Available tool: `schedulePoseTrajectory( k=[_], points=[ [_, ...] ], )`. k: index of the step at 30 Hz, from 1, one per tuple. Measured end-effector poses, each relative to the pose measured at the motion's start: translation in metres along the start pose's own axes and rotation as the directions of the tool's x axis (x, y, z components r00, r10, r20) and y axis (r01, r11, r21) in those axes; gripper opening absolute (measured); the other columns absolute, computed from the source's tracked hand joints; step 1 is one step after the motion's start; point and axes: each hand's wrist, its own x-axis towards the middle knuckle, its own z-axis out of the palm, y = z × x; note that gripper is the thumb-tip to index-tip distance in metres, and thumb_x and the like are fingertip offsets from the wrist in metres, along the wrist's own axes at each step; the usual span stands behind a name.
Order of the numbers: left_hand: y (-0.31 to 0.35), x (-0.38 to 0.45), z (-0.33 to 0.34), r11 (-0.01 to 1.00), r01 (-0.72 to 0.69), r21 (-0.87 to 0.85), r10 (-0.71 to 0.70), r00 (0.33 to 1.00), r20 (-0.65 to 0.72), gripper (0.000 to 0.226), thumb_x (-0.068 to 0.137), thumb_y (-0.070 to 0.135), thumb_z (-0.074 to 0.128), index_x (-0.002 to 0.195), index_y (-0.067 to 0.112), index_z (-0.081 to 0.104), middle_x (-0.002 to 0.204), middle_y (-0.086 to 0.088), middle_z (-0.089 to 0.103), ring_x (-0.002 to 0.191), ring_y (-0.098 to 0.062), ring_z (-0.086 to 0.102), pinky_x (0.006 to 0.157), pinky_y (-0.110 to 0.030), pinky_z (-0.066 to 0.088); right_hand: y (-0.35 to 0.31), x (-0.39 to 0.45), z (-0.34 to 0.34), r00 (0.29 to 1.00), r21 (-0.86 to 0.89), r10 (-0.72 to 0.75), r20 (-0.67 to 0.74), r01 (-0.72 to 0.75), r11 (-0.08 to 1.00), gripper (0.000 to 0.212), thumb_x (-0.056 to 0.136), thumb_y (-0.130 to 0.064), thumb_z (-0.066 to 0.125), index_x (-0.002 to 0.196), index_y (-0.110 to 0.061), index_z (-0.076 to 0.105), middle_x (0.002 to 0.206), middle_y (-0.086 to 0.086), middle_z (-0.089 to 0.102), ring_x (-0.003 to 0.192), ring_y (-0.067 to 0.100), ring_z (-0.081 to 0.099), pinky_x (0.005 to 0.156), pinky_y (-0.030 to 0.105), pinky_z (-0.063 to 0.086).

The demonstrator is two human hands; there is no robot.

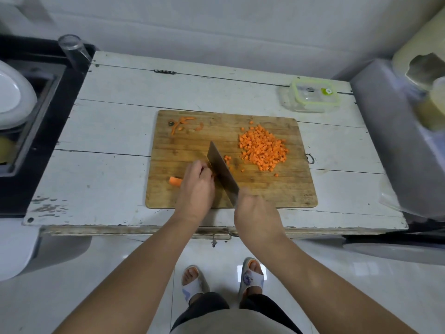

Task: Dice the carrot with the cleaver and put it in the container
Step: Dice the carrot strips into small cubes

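Note:
On the wooden cutting board (277,189) my left hand (197,186) holds down a piece of carrot (175,181), whose end sticks out to the left of my fingers. My right hand (255,210) grips the cleaver (222,174) by its handle, blade edge down on the board right beside my left fingertips. A heap of diced carrot (263,148) lies on the board's right half, with a few loose cubes (227,159) by the blade. The clear container with a green-rimmed lid (313,96) stands on the table behind the board's right corner.
Carrot peel scraps (183,125) lie at the board's far left corner. The white plank table (108,131) carries the board. A glass (72,50) stands at the table's far left corner, a sink with a white bowl (12,97) to the left, wrapped items (409,121) to the right.

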Motion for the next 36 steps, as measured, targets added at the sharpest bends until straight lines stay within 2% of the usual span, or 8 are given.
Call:
schedulePoseTrajectory(
  k=[4,7,10,18,23,28,32,36],
  points=[
    [-0.001,-0.001,-0.001,0.996,0.054,-0.075,-0.050,0.998,0.049,0.009,0.095,0.004,0.065,0.088,0.002,0.069,0.102,-0.007,0.054,0.096,-0.017,0.048,0.080,-0.016,0.034,-0.005,0.018,-0.002,0.999,0.091,0.007,-0.035,-0.004,0.996,0.012,0.097,-0.006,0.048,0.106,-0.015,0.045,0.087,0.012,0.066,0.081,0.035,0.066,0.060,0.036,0.042],
    [0.002,0.003,-0.007,0.990,0.094,-0.101,-0.087,0.994,0.070,0.007,0.092,0.007,0.067,0.088,0.006,0.073,0.103,-0.002,0.052,0.096,-0.014,0.052,0.086,-0.024,0.046,0.007,0.012,-0.004,0.996,0.160,0.015,-0.087,-0.001,0.987,0.004,0.101,-0.017,0.048,0.103,-0.016,0.045,0.084,0.010,0.064,0.080,0.034,0.065,0.062,0.037,0.048],
    [0.005,0.007,-0.013,0.982,0.159,-0.104,-0.146,0.982,0.123,0.007,0.093,0.013,0.068,0.092,0.010,0.075,0.107,0.003,0.050,0.096,-0.009,0.052,0.091,-0.024,0.048,0.016,-0.002,-0.006,0.990,0.206,0.028,-0.136,0.001,0.979,0.009,0.103,-0.024,0.047,0.104,-0.016,0.047,0.078,0.006,0.058,0.078,0.034,0.064,0.059,0.035,0.042],
    [0.007,0.012,-0.014,0.978,0.191,-0.083,-0.175,0.970,0.167,0.005,0.091,0.007,0.067,0.090,0.005,0.072,0.100,0.007,0.040,0.099,-0.020,0.056,0.089,-0.030,0.050,-0.004,-0.005,0.003,0.997,0.126,0.032,-0.067,-0.023,0.992,0.013,0.100,-0.014,0.048,0.113,-0.015,0.049,0.093,0.011,0.066,0.087,0.034,0.063,0.063,0.035,0.039],
    [0.005,0.011,-0.010,0.978,0.189,-0.088,-0.173,0.971,0.167,0.003,0.089,0.005,0.070,0.089,0.003,0.071,0.101,-0.004,0.050,0.095,-0.024,0.057,0.084,-0.026,0.044,-0.009,-0.004,0.000,0.999,0.055,0.044,-0.017,-0.043,0.998,0.020,0.096,-0.006,0.048,0.115,-0.013,0.049,0.096,0.011,0.066,0.089,0.033,0.064,0.064,0.034,0.038],
    [0.003,0.010,-0.008,0.961,0.268,-0.074,-0.245,0.942,0.229,0.007,0.097,0.013,0.060,0.096,0.012,0.066,0.109,0.005,0.051,0.103,-0.017,0.049,0.090,-0.048,0.045,-0.020,0.018,-0.003,0.999,0.081,0.028,-0.022,-0.026,0.996,0.015,0.097,-0.005,0.048,0.103,-0.016,0.041,0.092,0.011,0.067,0.085,0.035,0.066,0.061,0.035,0.038],
    [0.005,0.021,-0.020,0.972,0.212,-0.099,-0.182,0.951,0.249,0.014,0.099,0.015,0.061,0.092,0.012,0.073,0.104,0.006,0.050,0.096,-0.012,0.053,0.090,-0.030,0.044,0.001,0.022,-0.007,0.995,0.219,0.047,-0.085,-0.027,0.975,0.010,0.103,-0.022,0.046,0.107,-0.013,0.048,0.089,0.013,0.066,0.082,0.035,0.064,0.061,0.037,0.046],
    [-0.003,0.037,-0.048,0.983,0.177,-0.042,-0.163,0.961,0.223,0.024,0.104,0.024,0.055,0.104,0.015,0.077,0.105,0.003,0.056,0.094,-0.016,0.056,0.087,-0.029,0.044,0.023,0.006,-0.015,0.993,0.261,0.039,-0.108,-0.009,0.965,0.015,0.102,-0.026,0.046,0.108,-0.013,0.051,0.087,0.011,0.065,0.079,0.033,0.063,0.064,0.039,0.050]
  ],
)
